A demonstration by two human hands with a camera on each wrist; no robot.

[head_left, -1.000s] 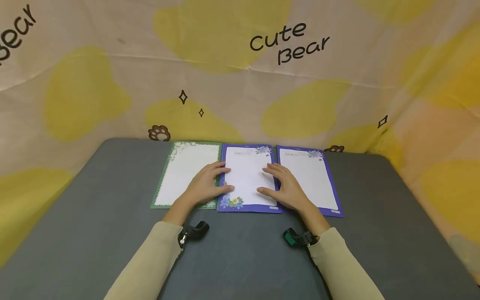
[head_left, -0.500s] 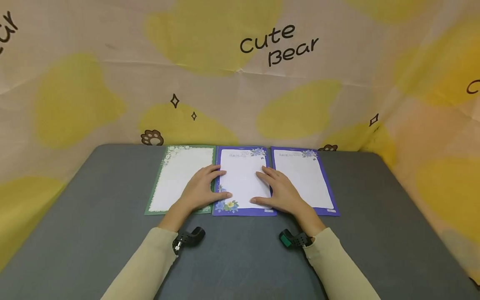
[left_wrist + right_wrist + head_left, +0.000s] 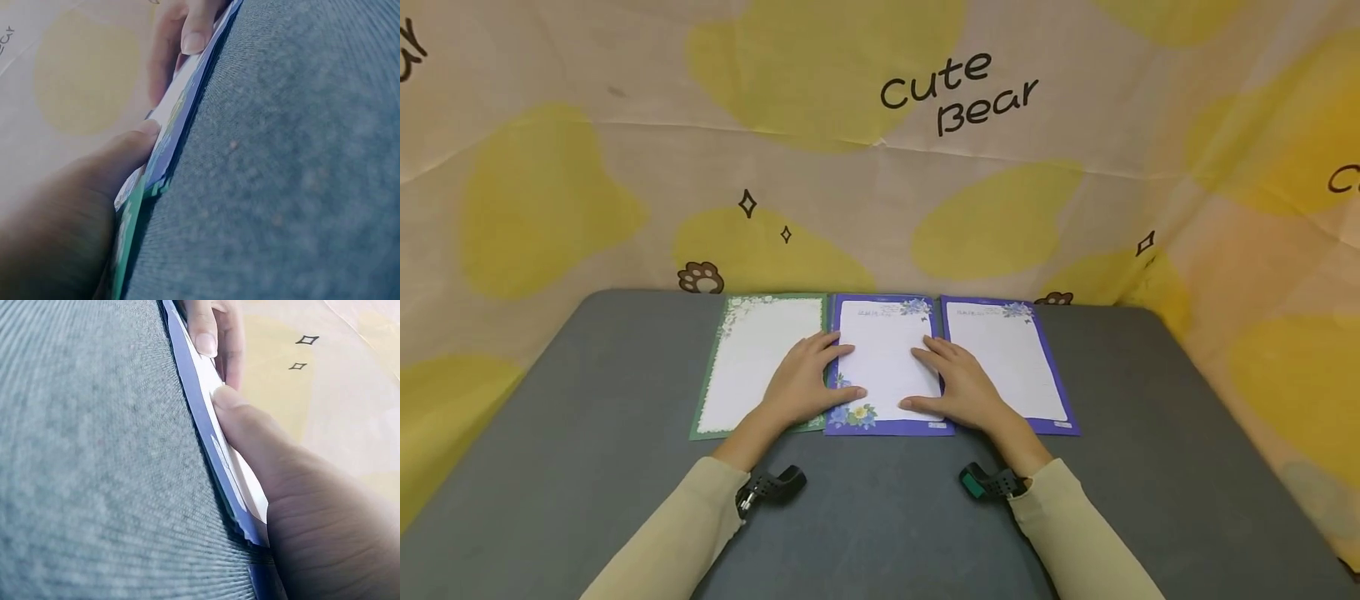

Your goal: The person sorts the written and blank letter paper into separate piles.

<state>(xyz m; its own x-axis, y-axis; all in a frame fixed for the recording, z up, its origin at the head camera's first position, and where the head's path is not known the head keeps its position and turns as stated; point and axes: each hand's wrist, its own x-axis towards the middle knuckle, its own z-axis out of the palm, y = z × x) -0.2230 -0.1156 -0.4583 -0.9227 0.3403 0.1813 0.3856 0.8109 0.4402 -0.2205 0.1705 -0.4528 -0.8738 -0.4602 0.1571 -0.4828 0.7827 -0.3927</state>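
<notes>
Three sheets of bordered stationery paper lie side by side on the grey table. The left sheet (image 3: 760,350) has a green leafy border. The middle sheet (image 3: 887,358) and the right sheet (image 3: 1007,358) have purple-blue borders with blue flowers. My left hand (image 3: 805,379) rests across the seam of the green and middle sheets, fingers spread, thumb on the middle sheet. Over the seam of the two purple sheets lies my right hand (image 3: 962,379), its fingers and thumb reaching onto the middle sheet. Both wrist views show the thumbs on the paper near its front edge.
The grey table (image 3: 880,525) extends in front of the sheets and to both sides. Behind it hangs a yellow-patterned cloth (image 3: 820,100) that meets the table's back edge. Black wrist straps (image 3: 775,483) with camera mounts sit below each hand.
The head view has shifted slightly, so everything sits a little left and lower. Both hands stay on the sheets, with the right thumb and fingers slightly farther over the middle sheet.
</notes>
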